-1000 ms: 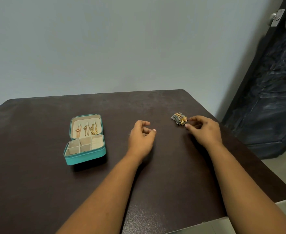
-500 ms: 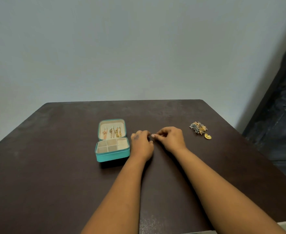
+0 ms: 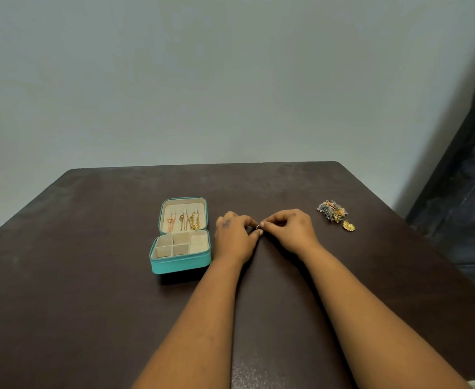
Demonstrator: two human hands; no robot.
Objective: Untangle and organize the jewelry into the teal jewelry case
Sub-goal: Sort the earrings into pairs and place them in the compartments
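The teal jewelry case (image 3: 180, 264) lies open on the dark table, with several gold chains (image 3: 184, 221) hanging in its lid and cream compartments below. Just right of the case, my left hand (image 3: 234, 238) and my right hand (image 3: 291, 230) meet fingertip to fingertip. Between them they pinch a small thin ring (image 3: 258, 227). A tangled heap of gold and grey jewelry (image 3: 331, 211) lies to the right, with a single gold piece (image 3: 349, 226) apart beside it.
The brown table (image 3: 90, 304) ends at a pale wall behind. Its right edge runs diagonally past the jewelry heap. A dark door or cabinet (image 3: 469, 209) stands beyond that edge.
My right hand left the jewelry heap and came to the middle to meet my left hand. A gold piece now lies apart from the heap. The view shifted right and back.
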